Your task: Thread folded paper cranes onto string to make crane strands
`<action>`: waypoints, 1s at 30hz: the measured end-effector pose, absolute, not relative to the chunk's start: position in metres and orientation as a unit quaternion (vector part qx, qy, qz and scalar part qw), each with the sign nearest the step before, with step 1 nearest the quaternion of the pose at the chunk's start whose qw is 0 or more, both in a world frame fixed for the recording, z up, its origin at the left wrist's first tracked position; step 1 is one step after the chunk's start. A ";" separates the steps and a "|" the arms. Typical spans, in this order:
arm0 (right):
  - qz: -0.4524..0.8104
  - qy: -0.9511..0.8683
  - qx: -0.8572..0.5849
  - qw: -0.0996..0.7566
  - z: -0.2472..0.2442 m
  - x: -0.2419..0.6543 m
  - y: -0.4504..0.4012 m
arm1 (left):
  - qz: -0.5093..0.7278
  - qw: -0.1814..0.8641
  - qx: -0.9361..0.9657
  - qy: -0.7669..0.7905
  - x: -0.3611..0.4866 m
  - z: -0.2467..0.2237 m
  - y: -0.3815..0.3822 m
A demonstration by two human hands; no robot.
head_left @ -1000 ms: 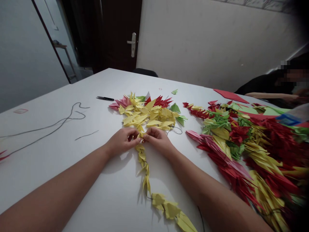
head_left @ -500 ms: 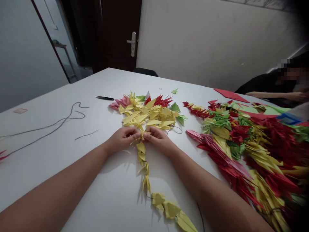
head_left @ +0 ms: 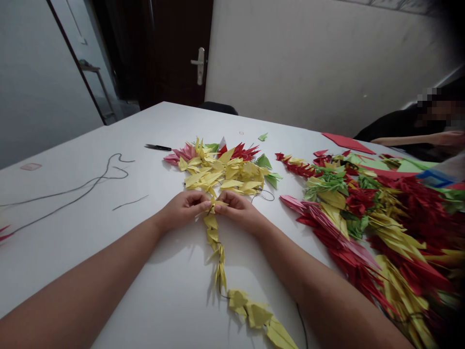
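A string of folded yellow paper pieces (head_left: 220, 266) on dark cord runs from between my hands down toward the lower right. My left hand (head_left: 185, 209) pinches a small yellow piece at its upper end from the left. From the right, my right hand (head_left: 238, 211) pinches the same piece, fingertips close to the left ones. Just beyond my hands lies a heap of yellow folded papers (head_left: 225, 172), with red, pink and green ones around its edges. A loop of dark thread (head_left: 267, 195) rests right of the heap.
Black snips (head_left: 158, 147) lie left of the heap on the white table (head_left: 127, 266). Long dark cords (head_left: 90, 182) stretch across the left. A large pile of colored folded papers (head_left: 363, 208) covers the right. A person's arm (head_left: 410, 140) is at the far right.
My hands have barely shifted, with the pinched yellow piece a little to the left. At the far right, the other person's hand has risen slightly.
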State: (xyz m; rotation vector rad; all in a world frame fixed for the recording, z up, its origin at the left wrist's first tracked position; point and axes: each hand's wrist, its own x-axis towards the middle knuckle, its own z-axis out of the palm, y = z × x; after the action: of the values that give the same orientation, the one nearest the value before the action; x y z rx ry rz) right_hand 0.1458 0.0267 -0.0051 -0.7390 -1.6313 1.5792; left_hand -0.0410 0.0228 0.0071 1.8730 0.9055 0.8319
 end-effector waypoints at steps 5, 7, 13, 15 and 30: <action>0.596 -0.651 -0.302 0.361 -0.004 0.146 0.027 | 0.333 0.410 0.769 0.361 -0.041 0.004 0.024; 0.582 -0.662 -0.305 0.359 -0.005 0.145 0.027 | 0.330 0.399 0.778 0.356 -0.041 0.003 0.025; 0.554 -0.673 -0.327 0.365 -0.005 0.143 0.027 | 0.329 0.369 0.789 0.364 -0.040 0.003 0.025; 0.556 -0.667 -0.329 0.372 -0.005 0.143 0.026 | 0.332 0.371 0.787 0.365 -0.040 0.003 0.024; 0.573 -0.684 -0.309 0.330 -0.001 0.145 0.027 | 0.326 0.386 0.792 0.342 -0.040 0.005 0.025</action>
State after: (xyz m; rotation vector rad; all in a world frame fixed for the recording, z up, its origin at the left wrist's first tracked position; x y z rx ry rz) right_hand 0.1446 0.0274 -0.0011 -0.8075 -1.7882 1.4972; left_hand -0.0402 0.0252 0.0045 2.0166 0.8704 0.8307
